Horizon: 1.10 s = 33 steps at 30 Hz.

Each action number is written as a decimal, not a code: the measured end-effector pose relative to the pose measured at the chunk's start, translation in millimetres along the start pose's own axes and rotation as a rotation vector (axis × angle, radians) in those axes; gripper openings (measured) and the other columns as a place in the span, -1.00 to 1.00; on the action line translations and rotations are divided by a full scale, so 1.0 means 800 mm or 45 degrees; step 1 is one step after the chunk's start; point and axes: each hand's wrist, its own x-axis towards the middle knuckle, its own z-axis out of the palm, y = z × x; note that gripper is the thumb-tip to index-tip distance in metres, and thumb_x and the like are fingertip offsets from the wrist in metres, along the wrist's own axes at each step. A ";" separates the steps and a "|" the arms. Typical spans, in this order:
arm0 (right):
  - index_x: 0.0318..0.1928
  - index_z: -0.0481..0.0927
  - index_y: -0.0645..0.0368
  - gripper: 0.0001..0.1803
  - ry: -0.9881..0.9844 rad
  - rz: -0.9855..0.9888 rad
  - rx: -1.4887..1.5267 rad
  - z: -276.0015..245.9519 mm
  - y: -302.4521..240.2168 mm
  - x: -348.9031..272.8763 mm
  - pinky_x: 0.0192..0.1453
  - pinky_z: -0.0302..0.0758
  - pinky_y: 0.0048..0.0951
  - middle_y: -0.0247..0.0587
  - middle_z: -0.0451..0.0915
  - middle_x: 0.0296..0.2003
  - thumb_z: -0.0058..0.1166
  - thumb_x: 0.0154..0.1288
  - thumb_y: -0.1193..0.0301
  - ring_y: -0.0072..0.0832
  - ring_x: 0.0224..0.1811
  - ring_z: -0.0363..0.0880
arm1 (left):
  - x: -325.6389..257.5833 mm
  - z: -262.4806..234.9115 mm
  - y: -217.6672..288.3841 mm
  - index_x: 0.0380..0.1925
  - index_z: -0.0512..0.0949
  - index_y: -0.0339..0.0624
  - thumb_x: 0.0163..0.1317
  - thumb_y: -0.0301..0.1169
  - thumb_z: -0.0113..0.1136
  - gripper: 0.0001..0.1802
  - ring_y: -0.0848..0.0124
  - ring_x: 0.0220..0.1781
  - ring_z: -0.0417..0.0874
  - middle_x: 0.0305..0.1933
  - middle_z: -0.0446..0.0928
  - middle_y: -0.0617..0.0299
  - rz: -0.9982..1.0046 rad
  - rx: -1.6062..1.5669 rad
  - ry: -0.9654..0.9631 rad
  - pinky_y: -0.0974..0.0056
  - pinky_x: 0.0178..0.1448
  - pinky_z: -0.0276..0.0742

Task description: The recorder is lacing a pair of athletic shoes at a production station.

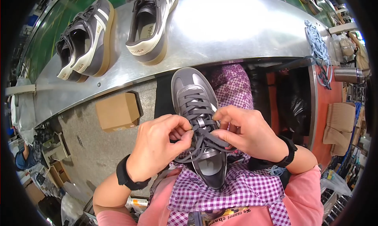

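A grey sneaker with a pale side stripe rests on my lap, its toe pointing away from me. Dark grey shoelaces cross its tongue and gather in a loose tangle of loops near the ankle opening. From the left, my left hand pinches a lace between thumb and forefinger beside the upper eyelets. Opposite it, my right hand has its thumb and fingers closed on another part of the lace. A small metallic tag shows on the lacing between both hands.
Ahead runs a shiny metal bench. On its left stand a single grey sneaker and a pair of similar sneakers. Light blue laces hang at the bench's right end. A cardboard box lies on the floor at left.
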 end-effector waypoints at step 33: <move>-0.31 0.58 0.28 -0.80 -0.175 0.027 0.938 -0.009 0.030 -0.004 -0.21 0.39 -0.51 -0.40 0.50 -0.38 0.14 0.38 0.37 -0.69 -0.33 0.42 | -0.039 -0.012 -0.014 -0.44 0.62 -0.22 0.02 -0.50 0.44 -0.85 0.42 -0.13 0.47 -0.23 0.46 0.25 0.057 -0.715 -0.237 0.32 0.03 0.38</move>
